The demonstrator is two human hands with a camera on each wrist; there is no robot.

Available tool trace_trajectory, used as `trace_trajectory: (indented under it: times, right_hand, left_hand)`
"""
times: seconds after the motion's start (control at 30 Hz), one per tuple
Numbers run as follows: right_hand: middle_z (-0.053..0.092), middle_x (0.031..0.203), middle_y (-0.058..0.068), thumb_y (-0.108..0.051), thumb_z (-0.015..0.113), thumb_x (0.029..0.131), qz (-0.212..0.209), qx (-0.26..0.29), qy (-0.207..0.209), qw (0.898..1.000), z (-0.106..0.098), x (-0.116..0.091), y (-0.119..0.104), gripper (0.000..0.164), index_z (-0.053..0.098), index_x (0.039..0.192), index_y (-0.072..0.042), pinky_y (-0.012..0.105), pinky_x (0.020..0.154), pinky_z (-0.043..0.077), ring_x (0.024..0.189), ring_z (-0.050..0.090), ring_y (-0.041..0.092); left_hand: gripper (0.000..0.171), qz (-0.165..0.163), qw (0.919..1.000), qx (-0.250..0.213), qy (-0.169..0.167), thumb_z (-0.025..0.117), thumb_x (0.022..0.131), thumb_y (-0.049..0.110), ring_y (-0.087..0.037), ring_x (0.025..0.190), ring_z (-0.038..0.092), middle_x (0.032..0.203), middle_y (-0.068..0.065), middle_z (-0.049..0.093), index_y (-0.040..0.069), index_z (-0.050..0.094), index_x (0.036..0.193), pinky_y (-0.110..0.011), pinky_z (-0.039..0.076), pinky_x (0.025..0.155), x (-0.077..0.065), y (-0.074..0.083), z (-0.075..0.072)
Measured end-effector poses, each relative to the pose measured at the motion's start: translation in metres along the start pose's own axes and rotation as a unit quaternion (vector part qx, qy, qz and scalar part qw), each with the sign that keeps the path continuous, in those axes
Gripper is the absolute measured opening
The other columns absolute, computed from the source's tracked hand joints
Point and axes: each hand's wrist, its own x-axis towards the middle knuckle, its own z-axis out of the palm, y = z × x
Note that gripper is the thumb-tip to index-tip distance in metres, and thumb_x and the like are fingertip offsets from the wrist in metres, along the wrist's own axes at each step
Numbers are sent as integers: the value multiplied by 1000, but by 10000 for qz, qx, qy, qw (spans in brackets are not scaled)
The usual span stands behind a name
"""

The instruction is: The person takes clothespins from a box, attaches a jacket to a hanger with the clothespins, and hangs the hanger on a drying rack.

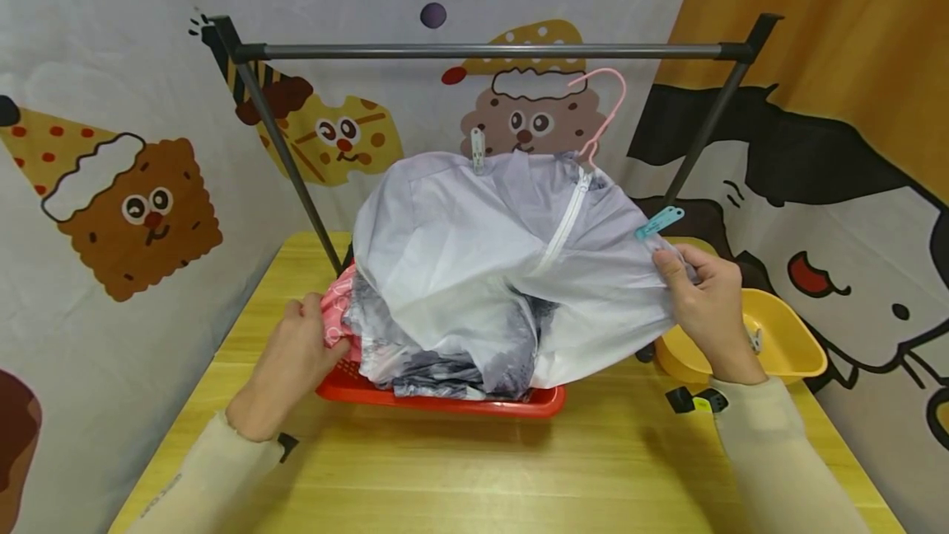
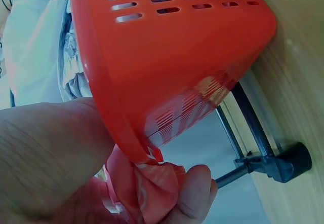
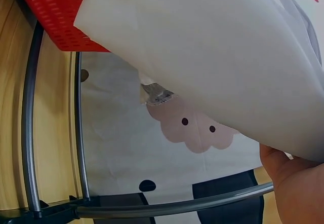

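A zip-front jacket [image 1: 452, 229] was draped over the red basket [image 1: 445, 407], its three-o'clock edge pinched by the right hand's [image 1: 704, 303] fingers; pink cloth [image 1: 336, 311] was clamped in the left hand's [image 1: 289, 359] fingers at the basket's nine o'clock. Garment arranging seemed in hand; next, a hold on the hanger [image 1: 612, 114] was judged necessary.

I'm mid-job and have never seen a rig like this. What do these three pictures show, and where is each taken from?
There is no machine: a person works bare-handed. The wide view comes from a camera on the head, the other two from cameras on the left and right wrists. A red basket of clothes, a yellow tray and a dark rack stand on the table. The left hand grips pink cloth at the basket's edge. The right hand pinches a pale grey-and-white garment near a teal clip.
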Motion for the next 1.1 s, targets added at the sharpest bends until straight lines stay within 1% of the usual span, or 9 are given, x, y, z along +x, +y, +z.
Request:
trace_trajectory:
  times: [0.13,0.27,0.43,0.57,0.63,0.87,1.1]
  right_hand:
    - [76,96,-29,-9,75,114,16,50,69,10000,1,1,0,19,86,117,7,8,76,58,78,70,-4]
    - [77,98,-30,-7,75,114,-1,79,146,9999,2,1,-1,18,86,117,7,7,75,58,78,71,-5]
    - [78,103,-32,-4,74,114,-103,156,177,9997,3,4,-4,18,86,119,8,6,81,59,83,74,-6]
    - [78,99,-31,-3,74,114,-165,179,213,9995,4,6,-5,17,86,119,8,6,81,58,81,73,-7]
    - [77,96,-31,-3,74,114,-175,161,231,9994,4,6,-5,17,86,117,8,7,79,58,78,72,-7]
    - [76,91,-30,-5,73,114,-118,168,243,9995,5,8,-4,18,86,115,7,8,74,58,74,71,-5]
    - [76,91,-30,-5,73,115,-86,168,325,9993,4,8,-2,18,86,113,8,8,74,57,74,69,-4]
  left_hand:
    - [67,-125,9998,58,-127,93,98,18,-44,74,70,111,-42,59,-19,49,133,-59,70,70,2,-5,-1]
    - [70,-204,9995,113,-223,93,98,21,-42,72,68,110,-43,60,-19,48,133,-56,70,67,4,-10,-3]
    - [70,-260,9992,145,-262,92,99,22,-40,71,66,109,-43,59,-20,47,133,-55,70,66,5,-15,-4]
    - [70,-317,9990,121,-291,91,99,21,-40,71,66,109,-42,59,-21,47,133,-54,69,65,5,-18,-6]
    - [69,-355,9989,91,-298,90,99,21,-40,71,65,107,-41,59,-20,47,132,-54,69,64,5,-20,-6]
    - [73,-596,9971,101,-453,89,101,24,-40,74,66,110,-40,57,-21,44,137,-55,71,69,7,-26,-8]
    - [74,-662,9970,114,-390,89,101,24,-40,73,64,108,-40,57,-21,44,138,-52,68,66,9,-34,-10]
